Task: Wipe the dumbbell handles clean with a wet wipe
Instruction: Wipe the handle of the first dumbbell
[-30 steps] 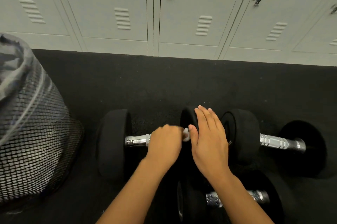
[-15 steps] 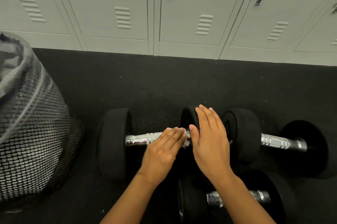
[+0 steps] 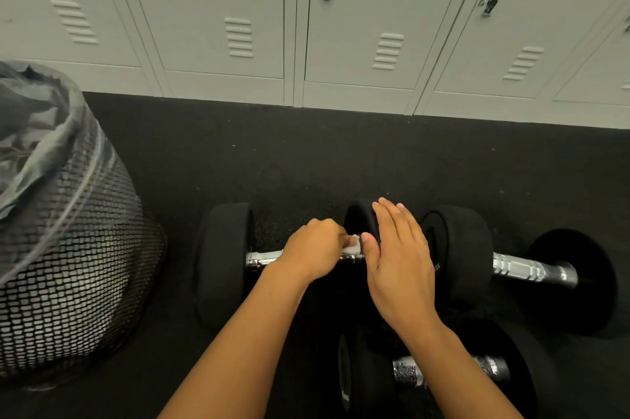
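Observation:
Three black dumbbells with chrome handles lie on the dark floor. The left dumbbell [image 3: 223, 261] has its handle [image 3: 262, 260] mostly under my left hand [image 3: 315, 253], which is curled around a white wet wipe [image 3: 353, 248] pressed on the bar. My right hand [image 3: 400, 261] rests flat, fingers together, on that dumbbell's right weight [image 3: 358, 219]. The right dumbbell [image 3: 456, 248] shows a bare handle [image 3: 525, 268]. A third dumbbell [image 3: 364, 381] lies nearest me, its handle [image 3: 407, 371] partly hidden by my right forearm.
A black mesh bin [image 3: 64, 268] with a plastic liner stands at the left. A row of grey lockers [image 3: 358, 26] closes off the far side. Dark rubber floor [image 3: 306, 159] lies between the lockers and the dumbbells.
My left hand, which lay stretched flat along the handle half a second ago, has curled again around the wipe at the handle's right end. My right hand has stayed on the weight.

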The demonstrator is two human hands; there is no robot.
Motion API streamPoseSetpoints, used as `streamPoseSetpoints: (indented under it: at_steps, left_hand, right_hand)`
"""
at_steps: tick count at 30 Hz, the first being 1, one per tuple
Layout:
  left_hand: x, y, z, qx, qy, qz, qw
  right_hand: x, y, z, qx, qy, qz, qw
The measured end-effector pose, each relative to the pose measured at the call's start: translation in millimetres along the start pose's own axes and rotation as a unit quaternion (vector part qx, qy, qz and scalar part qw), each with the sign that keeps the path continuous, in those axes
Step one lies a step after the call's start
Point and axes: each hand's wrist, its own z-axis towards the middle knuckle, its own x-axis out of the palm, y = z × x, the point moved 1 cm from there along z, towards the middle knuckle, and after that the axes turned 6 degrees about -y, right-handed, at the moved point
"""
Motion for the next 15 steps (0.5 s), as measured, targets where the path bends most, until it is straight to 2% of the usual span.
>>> streamPoseSetpoints:
  at_steps: [2,4,10,13,15]
  left_hand:
    - [2,0,-10,0.013,-0.022,0.048,0.998]
    - [10,4,-22,0.051,-0.096,0.101,0.989]
    - [43,21,-41,0.187,-0.254,0.116,0.942]
    - [48,19,-41,0.228,-0.282,0.115,0.925]
    - [48,16,-38,0.215,-0.275,0.125,0.929]
  right_hand:
    - [-1,0,0,0.0,0.004,-0.001,1.0]
    - [-1,0,-1,-0.003,0.003,-0.001,1.0]
    - [-1,-1,-1,-0.006,0.0,0.004,1.0]
    - [-1,0,-1,-0.007,-0.002,0.004,1.0]
    - [0,-1,-1,-0.006,-0.003,0.003,1.0]
